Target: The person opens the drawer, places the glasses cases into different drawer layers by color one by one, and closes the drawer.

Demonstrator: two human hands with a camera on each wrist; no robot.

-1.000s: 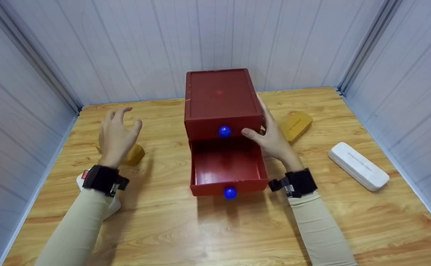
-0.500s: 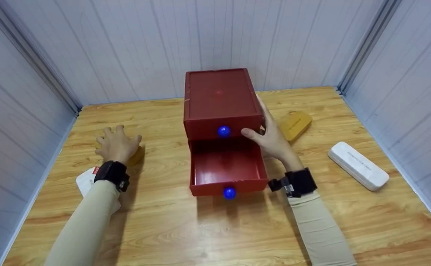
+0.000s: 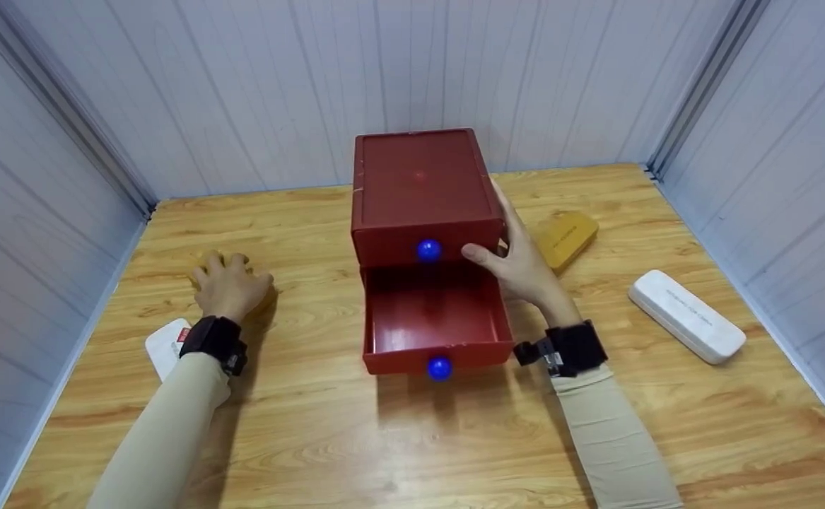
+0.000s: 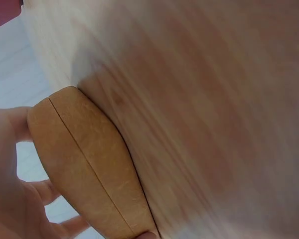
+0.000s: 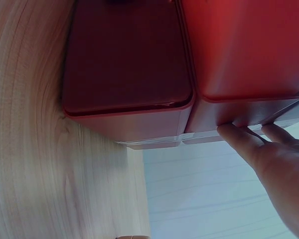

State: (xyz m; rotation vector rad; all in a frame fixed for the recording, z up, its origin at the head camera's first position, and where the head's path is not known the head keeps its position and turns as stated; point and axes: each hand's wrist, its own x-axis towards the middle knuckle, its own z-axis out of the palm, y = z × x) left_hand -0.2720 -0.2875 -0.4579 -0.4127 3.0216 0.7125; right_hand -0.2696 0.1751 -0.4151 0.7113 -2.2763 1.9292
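My left hand (image 3: pixel 230 290) grips a mustard-coloured hard glasses case (image 4: pixel 89 159) at the table's left side. Its fingers lie along one side, and a fingertip shows at the near end in the left wrist view. From the head view the hand covers most of this case. In the middle stands a red plastic drawer cabinet (image 3: pixel 423 180) with blue ball knobs. A lower drawer (image 3: pixel 437 318) is pulled out with nothing visible inside; the top drawer is pushed in. My right hand (image 3: pixel 522 265) rests on the cabinet's right side, thumb on the front, fingertips against the side wall.
A second mustard glasses case (image 3: pixel 568 240) lies right of the cabinet. Farther right is a white glasses case (image 3: pixel 686 317). Partly beneath my left forearm sits a white object (image 3: pixel 166 348) with a red tag. Pale panelled walls (image 3: pixel 426 78) bound the wooden table (image 3: pixel 313 438).
My left hand has come down from above onto the mustard glasses case and now grips it. The right hand, the cabinet and its drawers have stayed in place.
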